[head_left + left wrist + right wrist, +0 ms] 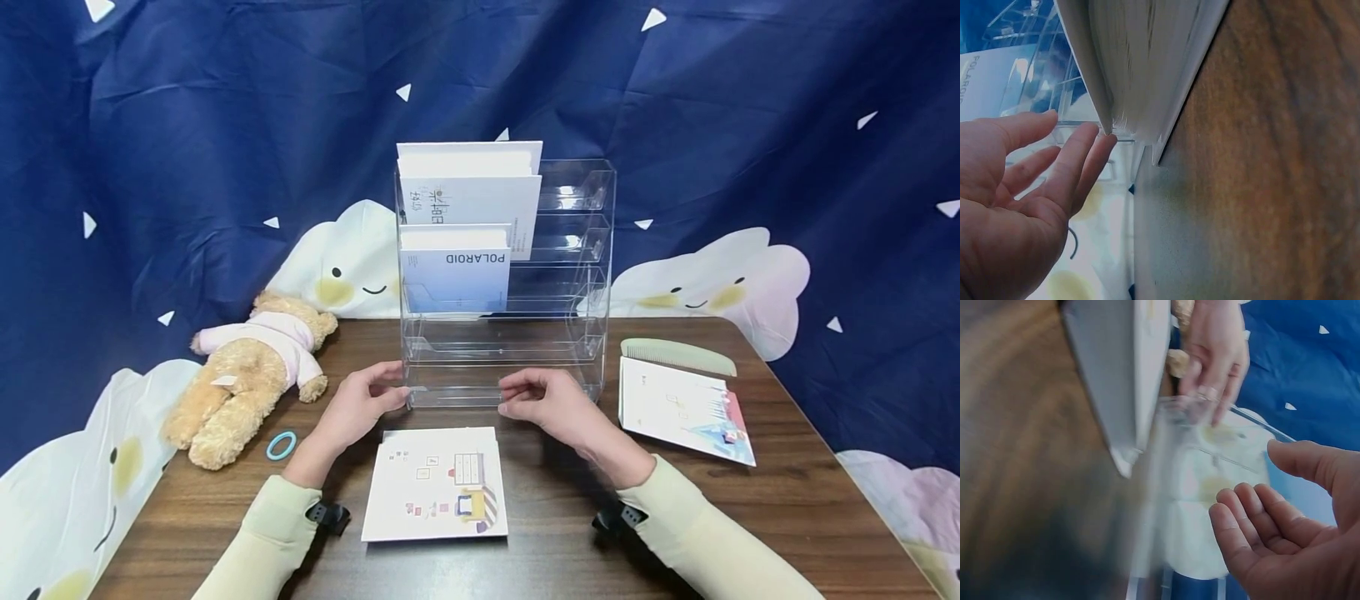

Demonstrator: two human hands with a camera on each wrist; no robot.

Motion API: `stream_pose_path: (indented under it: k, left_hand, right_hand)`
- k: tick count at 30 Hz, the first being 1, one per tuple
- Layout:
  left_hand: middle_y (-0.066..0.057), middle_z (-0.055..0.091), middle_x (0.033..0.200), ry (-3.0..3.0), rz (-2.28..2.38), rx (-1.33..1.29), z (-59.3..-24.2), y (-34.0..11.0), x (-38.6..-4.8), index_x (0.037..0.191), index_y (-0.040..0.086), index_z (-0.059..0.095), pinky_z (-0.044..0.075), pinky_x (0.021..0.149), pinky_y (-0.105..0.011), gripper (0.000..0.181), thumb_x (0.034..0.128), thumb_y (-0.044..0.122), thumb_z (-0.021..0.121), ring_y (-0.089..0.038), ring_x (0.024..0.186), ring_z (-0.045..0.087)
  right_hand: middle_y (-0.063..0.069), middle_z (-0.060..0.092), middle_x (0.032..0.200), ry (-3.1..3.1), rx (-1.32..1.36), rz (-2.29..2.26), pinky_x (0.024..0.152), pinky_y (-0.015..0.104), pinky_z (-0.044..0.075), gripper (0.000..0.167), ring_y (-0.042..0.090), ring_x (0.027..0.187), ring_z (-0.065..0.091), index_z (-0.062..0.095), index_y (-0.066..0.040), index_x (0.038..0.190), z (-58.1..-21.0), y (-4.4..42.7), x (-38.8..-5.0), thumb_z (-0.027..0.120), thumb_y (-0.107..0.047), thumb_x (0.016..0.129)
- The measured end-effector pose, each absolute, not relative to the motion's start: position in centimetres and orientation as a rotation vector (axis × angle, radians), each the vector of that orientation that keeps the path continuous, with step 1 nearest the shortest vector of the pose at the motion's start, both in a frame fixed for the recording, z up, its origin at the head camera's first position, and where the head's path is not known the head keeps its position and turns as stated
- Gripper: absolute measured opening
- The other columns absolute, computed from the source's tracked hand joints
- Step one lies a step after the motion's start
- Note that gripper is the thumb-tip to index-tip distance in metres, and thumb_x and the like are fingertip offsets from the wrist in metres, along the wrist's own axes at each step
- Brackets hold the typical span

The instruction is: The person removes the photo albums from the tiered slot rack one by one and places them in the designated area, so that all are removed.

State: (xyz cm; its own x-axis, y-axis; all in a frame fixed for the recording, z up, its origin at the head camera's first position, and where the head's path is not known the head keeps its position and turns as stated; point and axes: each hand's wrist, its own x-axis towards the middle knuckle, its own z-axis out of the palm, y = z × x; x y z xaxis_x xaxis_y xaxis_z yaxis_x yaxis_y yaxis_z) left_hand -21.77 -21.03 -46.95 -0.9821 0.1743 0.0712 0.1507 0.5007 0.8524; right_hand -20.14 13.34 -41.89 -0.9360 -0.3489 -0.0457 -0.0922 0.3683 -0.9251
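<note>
A clear tiered rack stands upright at the back of the table, holding two large white books in its upper tiers and a blue POLAROID book lower down, all toward its left side. My left hand is at the rack's lower left front corner; whether it touches is unclear. Loosely bent and holding nothing, the fingers of my right hand are by the rack's lower front edge, right of its middle. Between my forearms lies a white illustrated book, also seen edge-on in the left wrist view.
At the left lie a teddy bear in a pink top and a blue ring. On the right, a pale green comb lies behind another white book. A dark blue curtain hangs behind the table.
</note>
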Motion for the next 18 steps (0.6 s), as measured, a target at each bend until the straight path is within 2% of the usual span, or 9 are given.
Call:
stream_pose_path:
  k: [8, 18]
  left_hand:
    - [-0.024, 0.073, 0.146, 2.706, 1.528, 0.288, -46.9, -21.0, -21.7, 0.157, 0.001, 0.061, 0.066, 0.104, -0.047, 0.055, 0.1081, 0.02, 0.076, -0.036, 0.122, 0.078]
    - [-0.025, 0.072, 0.147, 2.697, 1.526, 0.29, -46.8, -21.0, -21.6, 0.158, 0.001, 0.06, 0.067, 0.103, -0.045, 0.055, 0.1089, 0.02, 0.075, -0.038, 0.124, 0.077]
  right_hand:
    - [0.021, 0.082, 0.122, 2.454, -0.427, -1.673, 0.085, 0.016, 0.062, 0.036, 0.009, 0.098, 0.076, 0.078, 0.004, 0.131, -38.3, 13.4, -21.4, 0.084, -0.005, 0.096]
    - [0.02, 0.083, 0.123, 2.457, -0.415, -1.727, 0.085, 0.016, 0.062, 0.038, 0.004, 0.098, 0.076, 0.076, 0.003, 0.134, -35.6, 13.3, -22.3, 0.084, -0.005, 0.098]
